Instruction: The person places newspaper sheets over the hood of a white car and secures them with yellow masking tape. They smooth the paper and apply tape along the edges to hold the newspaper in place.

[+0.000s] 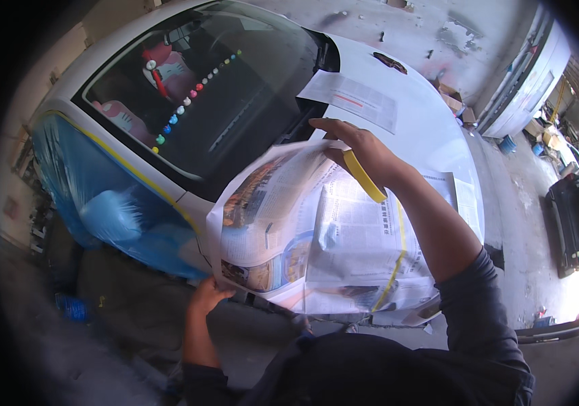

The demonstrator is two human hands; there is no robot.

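Newspaper sheets (269, 218) lie over the front fender and part of the hood of a white car (437, 137), with a strip of yellow masking tape (398, 259) running across them. My left hand (209, 295) grips the lower left corner of one sheet. At the sheet's upper edge, near the windshield base, is my right hand (363, 149); a roll of yellow masking tape (364, 176) hangs at it. Whether its fingers pinch the paper is partly hidden. Another newspaper sheet (353, 99) rests on the hood beside the windshield. Blue plastic film (137, 223), edged with yellow tape, covers the car's side.
The windshield (249, 96) rises beyond the sheets. Cardboard boxes (454, 99) stand on the floor past the hood, and a blue bucket (507, 144) is by a white door. A dark vehicle (576, 223) stands at the far right. A blue container (72, 307) lies at the lower left.
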